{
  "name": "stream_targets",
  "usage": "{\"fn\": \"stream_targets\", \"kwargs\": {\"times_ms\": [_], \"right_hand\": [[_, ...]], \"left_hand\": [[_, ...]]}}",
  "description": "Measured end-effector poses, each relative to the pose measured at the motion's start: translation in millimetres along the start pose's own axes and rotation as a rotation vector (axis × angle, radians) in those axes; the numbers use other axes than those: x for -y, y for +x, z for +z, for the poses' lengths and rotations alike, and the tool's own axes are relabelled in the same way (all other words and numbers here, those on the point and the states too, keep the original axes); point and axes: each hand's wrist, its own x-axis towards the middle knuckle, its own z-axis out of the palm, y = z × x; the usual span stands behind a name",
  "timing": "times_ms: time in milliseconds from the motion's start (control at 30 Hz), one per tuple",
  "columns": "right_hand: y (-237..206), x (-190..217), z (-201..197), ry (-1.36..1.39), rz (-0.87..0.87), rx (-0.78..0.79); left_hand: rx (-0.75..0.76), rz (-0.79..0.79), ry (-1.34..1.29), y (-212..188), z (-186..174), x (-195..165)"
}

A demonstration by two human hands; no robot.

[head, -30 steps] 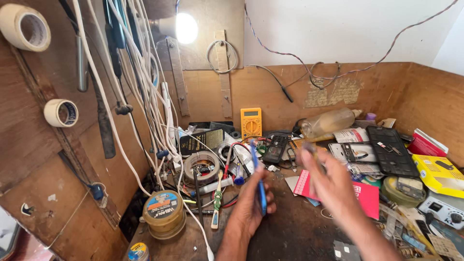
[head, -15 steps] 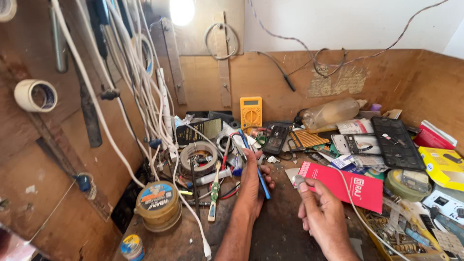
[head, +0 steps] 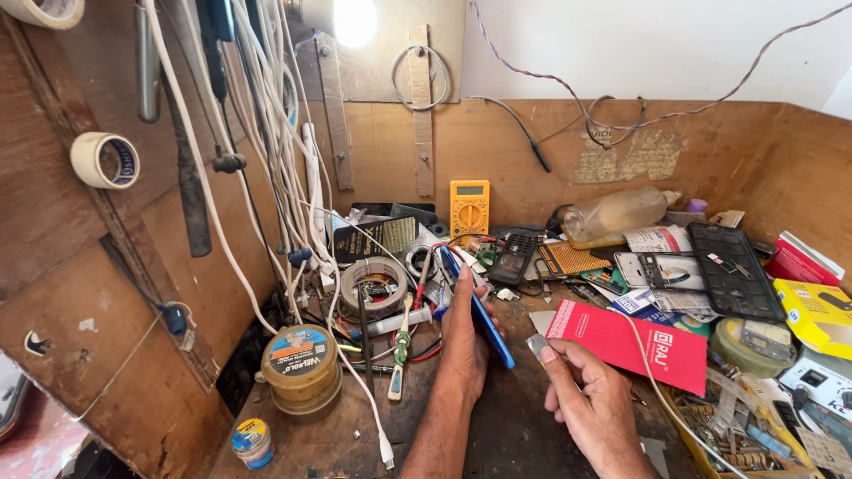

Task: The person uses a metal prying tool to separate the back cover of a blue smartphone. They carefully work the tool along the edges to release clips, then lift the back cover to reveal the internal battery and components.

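Since a second ago the right hand [head: 593,406] has come down from mid-air, where it was a raised blur with fingers spread, and now rests low over the dark bench top [head: 519,435], its fingers curled and its thumb and forefinger pinching a small flat grey piece [head: 538,344] at the fingertips. Half a second ago that hand lay nearer the red box [head: 641,344]; now it sits just clear of the box's near corner, and the grey piece shows between it and the other hand. The left hand [head: 463,341] has kept its place and its grip: it is wrapped around a blue-edged phone [head: 479,315], held on edge and tilted, the fingers closed along its back and the thumb side hidden. The phone stands above the bench in front of the roll of tape [head: 373,286] and just right of a yellow-handled brush [head: 401,348] lying flat. The view has dropped a little and drawn closer, so the round tin of paste [head: 300,365] sits lower left and the yellow meter [head: 469,207] stands against the wooden back wall [head: 532,146]. The clear bottle [head: 617,215] lies on its side behind the clutter, as before.
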Motion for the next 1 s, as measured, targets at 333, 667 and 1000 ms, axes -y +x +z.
{"fn": "stream_targets", "kwargs": {"times_ms": [333, 667, 1000], "right_hand": [[2, -3, 1, 0.007, -0.024, 0.003], [9, 35, 2, 0.032, -0.142, 0.100], [-1, 56, 3, -0.136, -0.191, 0.046]], "left_hand": [[0.009, -0.011, -0.094, 0, -2, -1], [0.012, -0.007, -0.139, 3, -4, 0], [0.049, 0.080, -0.169, -2, -3, 1]]}}
